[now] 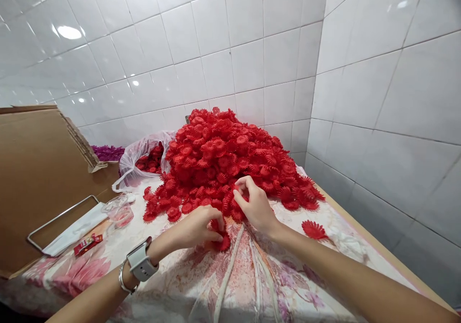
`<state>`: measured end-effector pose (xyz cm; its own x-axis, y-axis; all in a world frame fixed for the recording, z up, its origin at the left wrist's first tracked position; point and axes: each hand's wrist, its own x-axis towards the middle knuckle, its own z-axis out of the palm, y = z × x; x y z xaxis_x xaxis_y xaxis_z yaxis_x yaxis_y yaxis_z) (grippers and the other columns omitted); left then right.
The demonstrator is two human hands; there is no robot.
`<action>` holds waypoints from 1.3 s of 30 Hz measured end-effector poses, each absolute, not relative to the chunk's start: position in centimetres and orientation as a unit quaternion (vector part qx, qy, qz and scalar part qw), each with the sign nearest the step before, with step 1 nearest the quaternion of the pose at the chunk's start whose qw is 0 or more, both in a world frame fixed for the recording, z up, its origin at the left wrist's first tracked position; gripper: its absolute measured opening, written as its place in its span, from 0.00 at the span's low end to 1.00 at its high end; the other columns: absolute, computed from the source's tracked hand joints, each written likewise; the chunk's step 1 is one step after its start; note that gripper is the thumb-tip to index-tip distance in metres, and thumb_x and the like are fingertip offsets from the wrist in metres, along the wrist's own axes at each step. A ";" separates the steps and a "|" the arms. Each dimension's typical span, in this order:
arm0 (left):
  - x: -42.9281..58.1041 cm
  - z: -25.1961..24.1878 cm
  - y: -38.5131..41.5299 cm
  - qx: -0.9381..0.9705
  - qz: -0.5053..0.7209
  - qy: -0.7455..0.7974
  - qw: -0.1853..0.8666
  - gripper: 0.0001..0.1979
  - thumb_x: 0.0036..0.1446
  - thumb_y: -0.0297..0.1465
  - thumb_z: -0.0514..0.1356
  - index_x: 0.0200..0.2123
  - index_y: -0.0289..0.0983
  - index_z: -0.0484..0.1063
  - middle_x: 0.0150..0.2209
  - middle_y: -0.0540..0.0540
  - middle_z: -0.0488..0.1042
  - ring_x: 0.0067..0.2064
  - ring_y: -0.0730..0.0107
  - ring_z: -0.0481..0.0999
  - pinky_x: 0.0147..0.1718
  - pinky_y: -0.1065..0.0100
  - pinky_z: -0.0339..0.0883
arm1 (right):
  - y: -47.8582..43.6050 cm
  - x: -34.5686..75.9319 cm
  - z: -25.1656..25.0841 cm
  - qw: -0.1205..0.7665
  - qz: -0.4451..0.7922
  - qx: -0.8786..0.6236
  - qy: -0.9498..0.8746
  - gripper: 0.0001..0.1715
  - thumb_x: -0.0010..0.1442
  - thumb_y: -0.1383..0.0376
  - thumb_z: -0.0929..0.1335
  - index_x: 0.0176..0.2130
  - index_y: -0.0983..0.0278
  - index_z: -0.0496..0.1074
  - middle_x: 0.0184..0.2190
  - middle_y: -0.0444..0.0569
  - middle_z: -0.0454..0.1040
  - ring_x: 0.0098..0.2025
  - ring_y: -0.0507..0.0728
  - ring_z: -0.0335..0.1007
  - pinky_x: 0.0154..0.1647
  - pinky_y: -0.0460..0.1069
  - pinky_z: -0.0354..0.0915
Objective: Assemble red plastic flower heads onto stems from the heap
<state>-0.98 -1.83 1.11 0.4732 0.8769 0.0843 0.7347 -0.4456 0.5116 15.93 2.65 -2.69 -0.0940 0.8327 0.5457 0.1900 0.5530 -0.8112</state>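
Note:
A large heap of red artificial flower heads (223,155) covers the far part of the table, each with narrow fringed petals. My left hand (201,224), wearing a watch and a bracelet at the wrist, has its fingers closed on a red flower head (224,242) in front of the heap. At the heap's near edge, my right hand (256,206) pinches another small red piece between thumb and forefinger; most of that piece is hidden. Several pale strips (230,270) run from between my hands toward the table's front edge. One red flower head (314,229) lies apart on the right.
On the left stand a cardboard box (32,169) and a clear plastic bag (131,162) holding darker red flowers, with purple flowers (107,153) behind. A red wrapper (87,244) and a metal wire frame (61,217) lie nearer. Tiled walls (248,63) bound the back and right.

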 end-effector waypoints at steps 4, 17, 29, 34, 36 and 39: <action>-1.1 1.4 -0.2 0.801 0.251 0.508 0.196 0.05 0.54 0.31 0.56 0.28 0.38 0.71 0.29 0.50 0.75 0.31 0.69 0.73 0.32 0.69 0.65 | 2.8 16.1 -2.3 0.544 0.317 -0.357 -0.690 0.03 0.58 0.63 0.62 0.34 0.59 0.62 0.23 0.41 0.66 0.26 0.55 0.64 0.30 0.49 0.60; -1.1 1.5 -2.0 0.845 0.116 0.467 0.232 0.09 0.45 0.19 0.61 0.24 0.39 0.73 0.27 0.53 0.75 0.33 0.69 0.73 0.32 0.72 0.63 | 2.5 16.2 -1.7 0.504 0.346 -0.346 -0.712 0.03 0.57 0.64 0.63 0.31 0.60 0.64 0.23 0.41 0.67 0.27 0.54 0.64 0.31 0.49 0.58; -4.6 2.3 1.2 0.737 0.352 0.564 0.123 0.09 0.49 0.34 0.62 0.33 0.38 0.78 0.35 0.44 0.81 0.36 0.58 0.78 0.39 0.62 0.68 | 3.0 16.3 -2.0 0.507 0.372 -0.352 -0.694 0.04 0.57 0.63 0.63 0.31 0.61 0.64 0.25 0.42 0.68 0.29 0.54 0.64 0.33 0.50 0.59; -2.2 2.7 0.1 0.728 0.376 0.523 0.235 0.10 0.47 0.34 0.64 0.34 0.38 0.80 0.34 0.46 0.83 0.34 0.61 0.80 0.33 0.66 0.71 | 2.7 15.9 -2.3 0.482 0.406 -0.322 -0.707 0.09 0.56 0.59 0.66 0.35 0.61 0.65 0.28 0.43 0.71 0.30 0.54 0.68 0.31 0.49 0.61; -1.2 2.3 0.3 0.708 0.415 0.498 0.279 0.08 0.45 0.32 0.65 0.32 0.37 0.79 0.33 0.46 0.82 0.35 0.61 0.80 0.35 0.66 0.71 | 2.6 15.8 -2.3 0.481 0.404 -0.316 -0.711 0.09 0.55 0.60 0.67 0.36 0.61 0.66 0.29 0.43 0.72 0.31 0.54 0.69 0.31 0.48 0.62; -0.2 1.6 0.9 0.684 0.470 0.489 0.269 0.08 0.44 0.32 0.66 0.30 0.37 0.75 0.31 0.48 0.80 0.33 0.64 0.78 0.34 0.67 0.71 | 2.6 15.9 -2.3 0.510 0.376 -0.336 -0.697 0.05 0.56 0.64 0.65 0.36 0.61 0.65 0.29 0.43 0.72 0.32 0.55 0.69 0.33 0.49 0.62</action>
<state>-0.22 0.91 1.60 0.0794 0.9214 0.3804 0.4163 -0.3774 0.8272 15.93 2.57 -2.25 -0.2538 0.8518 0.4583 0.0840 0.4914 -0.8669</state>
